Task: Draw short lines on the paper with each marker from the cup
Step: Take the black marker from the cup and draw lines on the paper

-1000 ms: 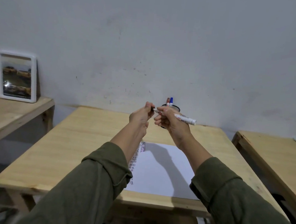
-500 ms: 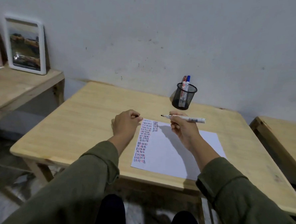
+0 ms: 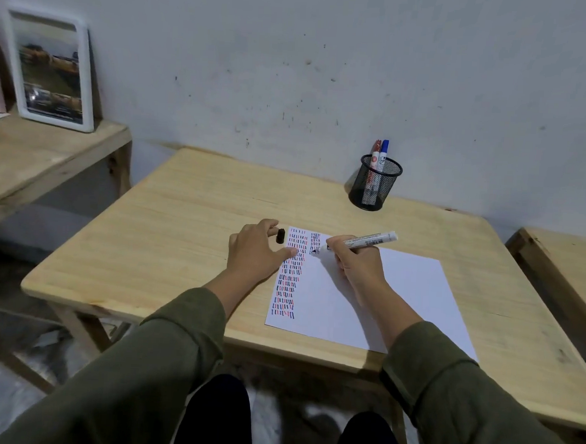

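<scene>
Change: right hand (image 3: 357, 263) has dropped w/ uncapped marker (image 3: 362, 241) gripped, tip now at 2nd column on paper (image 3: 383, 296).
Left hand (image 3: 259, 250): on table (image 3: 182, 222), fingers loose, pinning paper edge; cap (image 3: 280, 235) at fingertips.
Meaning: likely black lines starting.
Cup (image 3: 375, 185): red + blue markers inside.
Hidden: tip contact unclear.

A white sheet of paper (image 3: 366, 295) lay flat on the worktop, its left side filled with rows of short red, blue and black lines; a white marker (image 3: 359, 241) leaned uncapped, tip on the paper; its black cap (image 3: 280, 235) stood just beside the paper's top left corner; a black mesh cup (image 3: 375, 184) stood upright further back, holding a red marker (image 3: 374, 158) and a blue marker (image 3: 383, 155).
</scene>
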Demonstrator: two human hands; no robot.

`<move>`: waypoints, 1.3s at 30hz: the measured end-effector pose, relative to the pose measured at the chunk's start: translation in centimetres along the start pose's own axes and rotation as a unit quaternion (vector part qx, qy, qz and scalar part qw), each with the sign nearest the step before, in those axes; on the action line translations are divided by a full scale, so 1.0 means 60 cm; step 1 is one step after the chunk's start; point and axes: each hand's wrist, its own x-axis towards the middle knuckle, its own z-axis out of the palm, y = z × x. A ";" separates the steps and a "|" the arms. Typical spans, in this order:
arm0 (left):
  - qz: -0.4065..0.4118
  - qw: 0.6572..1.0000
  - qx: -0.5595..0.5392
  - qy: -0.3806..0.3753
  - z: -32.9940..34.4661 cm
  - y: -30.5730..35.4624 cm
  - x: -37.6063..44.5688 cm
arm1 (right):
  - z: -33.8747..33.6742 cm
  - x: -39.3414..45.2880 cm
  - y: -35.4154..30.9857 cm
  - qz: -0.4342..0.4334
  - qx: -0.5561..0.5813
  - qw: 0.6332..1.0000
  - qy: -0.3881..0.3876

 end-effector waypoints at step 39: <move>0.025 1.000 0.001 0.001 -0.003 -0.005 -0.009 | -0.001 -0.014 0.004 -0.058 -0.019 0.997 -0.050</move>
